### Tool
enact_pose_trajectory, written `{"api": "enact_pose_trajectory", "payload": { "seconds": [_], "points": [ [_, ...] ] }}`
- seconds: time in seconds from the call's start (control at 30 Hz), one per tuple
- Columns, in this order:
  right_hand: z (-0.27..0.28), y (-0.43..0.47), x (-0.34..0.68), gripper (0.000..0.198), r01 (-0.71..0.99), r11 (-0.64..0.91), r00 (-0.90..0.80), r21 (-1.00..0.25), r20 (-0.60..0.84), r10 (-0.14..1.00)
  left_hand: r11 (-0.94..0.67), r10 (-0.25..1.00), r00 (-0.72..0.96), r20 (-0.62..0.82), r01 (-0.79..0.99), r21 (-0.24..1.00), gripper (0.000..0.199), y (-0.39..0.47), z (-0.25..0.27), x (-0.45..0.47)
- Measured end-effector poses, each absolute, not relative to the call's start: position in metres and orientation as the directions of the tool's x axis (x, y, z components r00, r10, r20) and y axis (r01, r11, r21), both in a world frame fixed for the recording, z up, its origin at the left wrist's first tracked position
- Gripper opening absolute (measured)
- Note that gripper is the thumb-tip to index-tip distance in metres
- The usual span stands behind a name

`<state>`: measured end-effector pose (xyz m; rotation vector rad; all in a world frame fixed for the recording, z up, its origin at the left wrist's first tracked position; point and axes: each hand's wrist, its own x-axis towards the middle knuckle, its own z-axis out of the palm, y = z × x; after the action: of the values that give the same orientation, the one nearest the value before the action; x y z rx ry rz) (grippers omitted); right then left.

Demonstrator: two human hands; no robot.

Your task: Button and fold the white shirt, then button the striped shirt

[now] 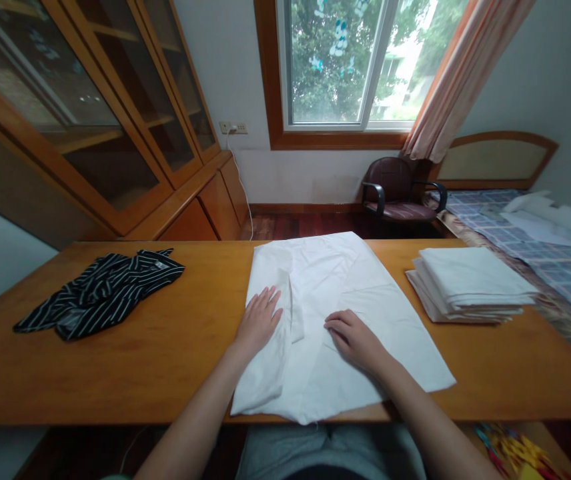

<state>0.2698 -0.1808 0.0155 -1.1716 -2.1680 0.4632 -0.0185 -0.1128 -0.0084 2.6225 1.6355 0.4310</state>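
Note:
A large white cloth [325,267] lies spread on the wooden table in front of me, its near edge hanging slightly over the table's edge. Its left side is turned inward as a long loose flap [268,373], and whether it is a garment I cannot tell. My left hand [260,320] rests flat on that flap, fingers stretched out. On the right half of the cloth lies my right hand [358,340], palm down with fingers loosely bent, gripping nothing visible. Creases run across the cloth beside it.
A stack of folded white cloths [470,283] sits on the table [200,360] at right. A crumpled black striped garment [105,290] lies at left. Beyond are a glass-doored cabinet [165,160], an office chair [395,190] and a bed [560,267]. Colourful fabric [515,453] shows below right.

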Motion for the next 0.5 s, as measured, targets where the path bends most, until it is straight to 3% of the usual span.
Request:
{"api": "enact_pose_trajectory", "payload": {
  "seconds": [0.3, 0.4, 0.5],
  "points": [
    [0.023, -0.181, 0.259, 0.020, 0.670, 0.516, -0.405, -0.534, 0.320, 0.856, -0.404, 0.910, 0.340, 0.238, 0.856, 0.322, 0.031, -0.076, 0.021, -0.031],
    [0.023, -0.187, 0.246, 0.020, 0.645, 0.604, -0.478, -0.469, 0.369, 0.797, -0.410, 0.901, 0.319, 0.293, 0.845, 0.343, 0.029, -0.029, 0.027, -0.037],
    [0.024, -0.190, 0.232, 0.023, 0.585, 0.721, -0.611, -0.372, 0.383, 0.693, -0.362, 0.925, 0.295, 0.240, 0.875, 0.322, 0.031, 0.017, 0.030, -0.036]
  ]
}}
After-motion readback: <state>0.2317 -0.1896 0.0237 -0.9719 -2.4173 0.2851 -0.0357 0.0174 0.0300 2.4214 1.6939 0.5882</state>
